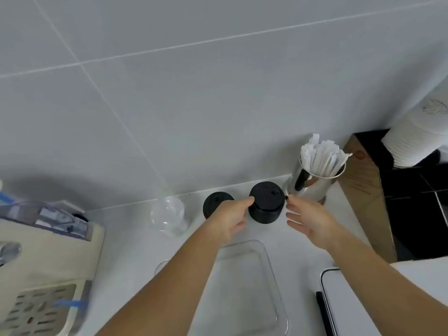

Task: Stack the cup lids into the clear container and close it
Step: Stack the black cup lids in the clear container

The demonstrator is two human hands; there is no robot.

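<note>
A stack of black cup lids [266, 202] stands on the white counter near the wall. My left hand [230, 219] touches its left side with thumb and fingers. My right hand [308, 218] is just right of the stack, fingers spread, its fingertip at the stack's rim. A second, shorter black lid stack [214, 202] sits behind my left hand, partly hidden. A stack of clear dome lids [169, 214] stands further left. The clear container [254, 287] lies below my forearms, lid off and nothing inside.
A steel cup of wrapped straws [317, 173] stands right of the black lids. A brown box [366, 190] and white paper cups [417, 141] sit at the right. A beige machine [48, 263] fills the left. A white lid-like panel [344, 304] lies at bottom right.
</note>
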